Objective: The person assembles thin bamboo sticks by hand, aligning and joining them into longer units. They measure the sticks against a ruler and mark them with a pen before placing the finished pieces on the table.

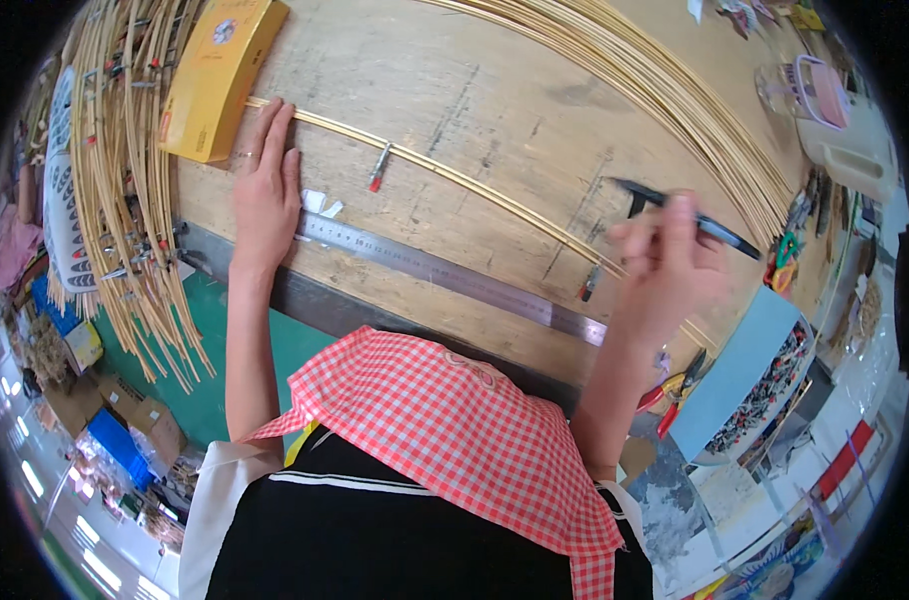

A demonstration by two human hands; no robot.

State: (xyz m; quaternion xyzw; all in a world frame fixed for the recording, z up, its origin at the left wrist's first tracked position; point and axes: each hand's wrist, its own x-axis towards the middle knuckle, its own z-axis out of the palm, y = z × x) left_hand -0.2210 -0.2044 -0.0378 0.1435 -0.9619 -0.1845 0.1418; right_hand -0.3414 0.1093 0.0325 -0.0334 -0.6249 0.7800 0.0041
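Note:
Thin, light-coloured sticks point(455, 176), like bamboo, lie together slantwise across the wooden table. Two small metal clips with red tips grip them, a left clip point(379, 170) and a right clip point(589, 284). My left hand point(265, 190) lies with stretched fingers on the left end of the sticks, beside a yellow box point(215, 80). Over the right part of the sticks, my right hand point(675, 260) holds a black pen point(727, 237), its fingers closed and smeared by motion. A steel ruler point(425, 265) lies on the table between my forearms, below the sticks.
A long bundle of sticks point(665, 90) curves along the far right. More clipped sticks point(125, 150) hang at the left edge. Red-handled pliers point(672, 392), coloured-handled tools point(783, 262) and a light-blue box of small clips point(740, 370) stand at right. Paper scraps point(321, 203) lie near the ruler.

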